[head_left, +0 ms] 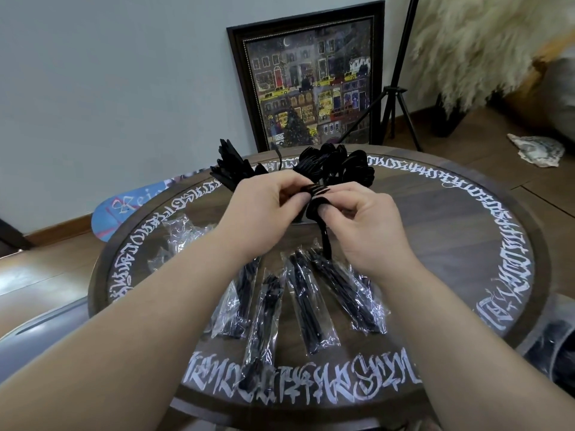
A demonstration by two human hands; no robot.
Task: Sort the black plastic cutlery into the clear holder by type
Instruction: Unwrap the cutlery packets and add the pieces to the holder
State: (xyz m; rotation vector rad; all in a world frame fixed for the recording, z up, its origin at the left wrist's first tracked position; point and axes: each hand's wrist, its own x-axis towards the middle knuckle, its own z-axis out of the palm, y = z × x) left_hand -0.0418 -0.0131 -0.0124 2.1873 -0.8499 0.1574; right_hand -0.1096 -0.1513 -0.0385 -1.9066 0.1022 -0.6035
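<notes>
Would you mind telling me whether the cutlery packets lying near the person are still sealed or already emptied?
Still filled: the clear packets lie flat on the round table with black cutlery showing inside. Whether their ends are sealed cannot be told.

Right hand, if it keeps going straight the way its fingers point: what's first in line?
Probably the left hand: the right hand points up-left, gripping black cutlery that both hands hold between them. Past that stand the black spoons in the holder; depth is unclear.
</notes>
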